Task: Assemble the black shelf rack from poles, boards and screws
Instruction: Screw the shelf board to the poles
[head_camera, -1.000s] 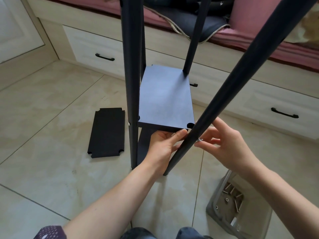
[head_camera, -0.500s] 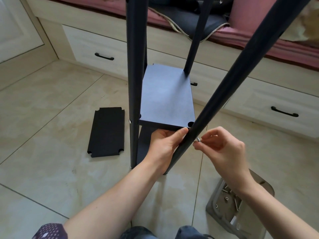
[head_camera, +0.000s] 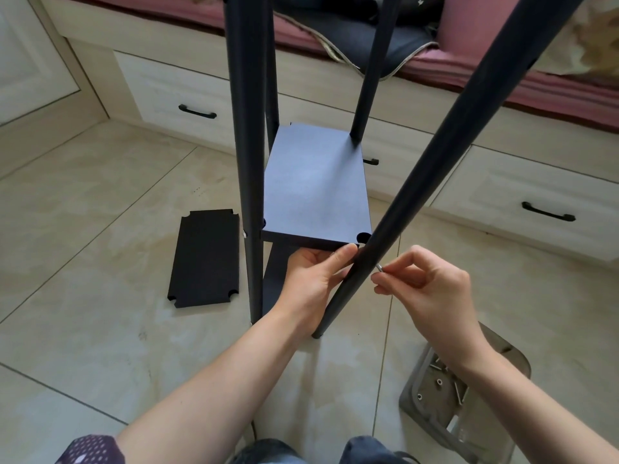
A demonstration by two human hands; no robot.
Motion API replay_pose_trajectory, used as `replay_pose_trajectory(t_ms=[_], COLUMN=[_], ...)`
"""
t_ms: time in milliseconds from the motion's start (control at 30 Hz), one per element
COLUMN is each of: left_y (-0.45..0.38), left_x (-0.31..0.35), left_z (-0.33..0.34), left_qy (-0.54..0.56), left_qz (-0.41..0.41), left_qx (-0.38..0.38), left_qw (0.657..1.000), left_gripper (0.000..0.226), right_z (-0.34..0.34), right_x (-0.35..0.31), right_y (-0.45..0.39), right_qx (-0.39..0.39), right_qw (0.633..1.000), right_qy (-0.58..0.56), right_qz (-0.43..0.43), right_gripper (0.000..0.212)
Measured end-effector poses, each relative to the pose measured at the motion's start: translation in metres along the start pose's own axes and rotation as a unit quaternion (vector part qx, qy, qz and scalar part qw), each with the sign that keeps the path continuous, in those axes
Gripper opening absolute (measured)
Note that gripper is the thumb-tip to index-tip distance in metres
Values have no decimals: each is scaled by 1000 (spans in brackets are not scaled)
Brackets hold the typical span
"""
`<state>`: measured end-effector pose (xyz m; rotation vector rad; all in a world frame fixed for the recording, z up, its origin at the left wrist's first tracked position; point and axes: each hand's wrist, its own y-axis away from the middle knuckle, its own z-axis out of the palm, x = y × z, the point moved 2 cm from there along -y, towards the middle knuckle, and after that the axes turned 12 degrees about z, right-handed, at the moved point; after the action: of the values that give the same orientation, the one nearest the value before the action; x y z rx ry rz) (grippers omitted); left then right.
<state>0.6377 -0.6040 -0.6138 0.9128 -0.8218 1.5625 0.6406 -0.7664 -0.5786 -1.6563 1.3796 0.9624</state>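
The black rack stands on the floor with several poles; a dark board (head_camera: 315,189) sits between them at mid height. The near right pole (head_camera: 418,182) leans across the view beside the board's notched corner. My left hand (head_camera: 315,279) grips the board's near edge from below, thumb on the front edge. My right hand (head_camera: 425,289) pinches a small silver screw (head_camera: 380,267) against the right side of that pole. A lower board shows partly under the held one.
A spare black board (head_camera: 204,259) lies flat on the tiles to the left. A grey tray (head_camera: 418,373) with several screws sits on the floor at the lower right. Wooden drawers (head_camera: 174,92) with black handles line the back under a pink cushion.
My right hand has curled its fingers and brought the screw close to the pole. The left hand keeps its hold on the board edge.
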Motion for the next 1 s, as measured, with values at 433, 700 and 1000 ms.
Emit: replay_pose_trajectory(t_ms=[433,700,1000], left_y=[0,2,2], left_x=[1,4,4], left_z=[-1,-2,-4], left_qy=[23,34,47], left_qz=[-7,-9,-12], left_qx=[-5,-8,-16], left_qw=[1000,999,999], left_gripper=[15,18,20], right_z=[4,0,-5], right_x=[1,-3,-9], right_y=[2,-9,-33], right_qx=[9,-39,-168], right_qw=[1000,999,985], right_qy=[7,-3,40], right_qz=[-9,24,-22], right_gripper=[21,30,52])
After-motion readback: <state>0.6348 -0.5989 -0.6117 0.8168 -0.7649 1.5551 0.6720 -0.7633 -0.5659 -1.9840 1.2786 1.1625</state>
